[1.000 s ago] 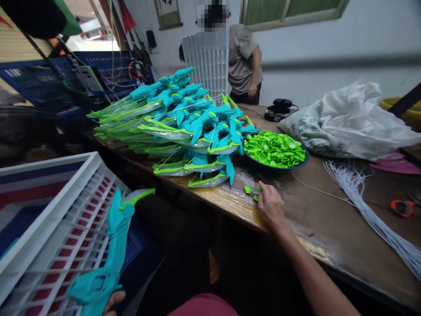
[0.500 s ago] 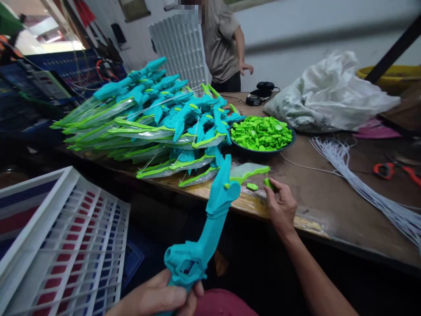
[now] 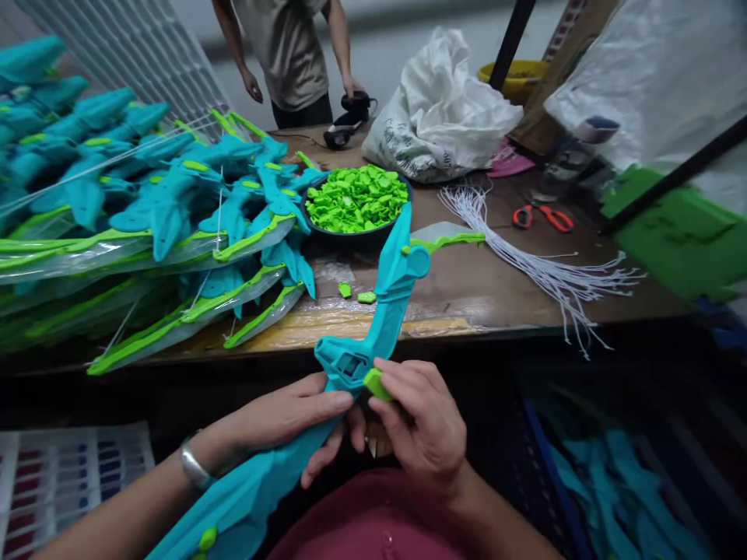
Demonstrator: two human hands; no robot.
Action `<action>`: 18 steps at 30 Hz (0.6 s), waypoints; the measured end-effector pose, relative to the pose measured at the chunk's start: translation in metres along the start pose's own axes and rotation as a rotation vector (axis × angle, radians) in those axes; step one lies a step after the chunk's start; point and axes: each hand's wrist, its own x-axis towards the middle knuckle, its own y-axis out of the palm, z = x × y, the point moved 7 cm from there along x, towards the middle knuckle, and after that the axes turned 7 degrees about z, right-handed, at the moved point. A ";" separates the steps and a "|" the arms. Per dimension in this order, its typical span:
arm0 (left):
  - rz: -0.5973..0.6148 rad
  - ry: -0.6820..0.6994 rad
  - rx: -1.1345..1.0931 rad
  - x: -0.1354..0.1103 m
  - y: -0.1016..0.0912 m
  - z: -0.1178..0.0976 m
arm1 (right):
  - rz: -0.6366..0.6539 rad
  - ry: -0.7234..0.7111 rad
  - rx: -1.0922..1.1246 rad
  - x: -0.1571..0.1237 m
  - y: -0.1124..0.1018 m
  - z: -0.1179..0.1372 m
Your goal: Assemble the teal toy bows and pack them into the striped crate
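One turquoise plastic toy bow [image 3: 387, 307] is in front of you, held over your lap with its upper part reaching across the near edge of the counter [image 3: 513, 292]. Your left hand [image 3: 318, 416] is wrapped around its middle, thumb on top and fingers underneath. Your right hand [image 3: 426, 428] pinches a small green cap [image 3: 378, 384] between thumb and fingers, just beside the rectangular recess [image 3: 353, 365] in the bow.

That pinch looks like the weak point: the cap is small and mostly covered, so a loose grip could let it slip onto your dark red garment [image 3: 367, 521] or into the shadow below the counter. Gripped only at its middle, the bow could also roll if pressed off-centre. Swinging its upper end might brush two loose green caps [image 3: 366, 298] on the counter, knock the bowl [image 3: 327, 235] of green pieces [image 3: 357, 198], or snag the white cords [image 3: 525, 257]; whether it touches any of these, you cannot tell from this angle.

The bow's long axis runs slantwise, from low on your left to the upper right. Its far tip points away from you, towards the bowl, and the recess faces up. A green-edged limb [image 3: 452, 241] juts rightward near that tip.
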 end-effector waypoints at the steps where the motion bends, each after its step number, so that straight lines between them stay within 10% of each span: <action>1: 0.005 -0.006 0.006 0.001 0.003 0.000 | 0.002 -0.030 -0.029 0.000 0.002 0.002; 18: -0.185 0.179 -0.128 -0.005 0.022 0.006 | -0.014 -0.141 -0.148 -0.002 0.010 0.023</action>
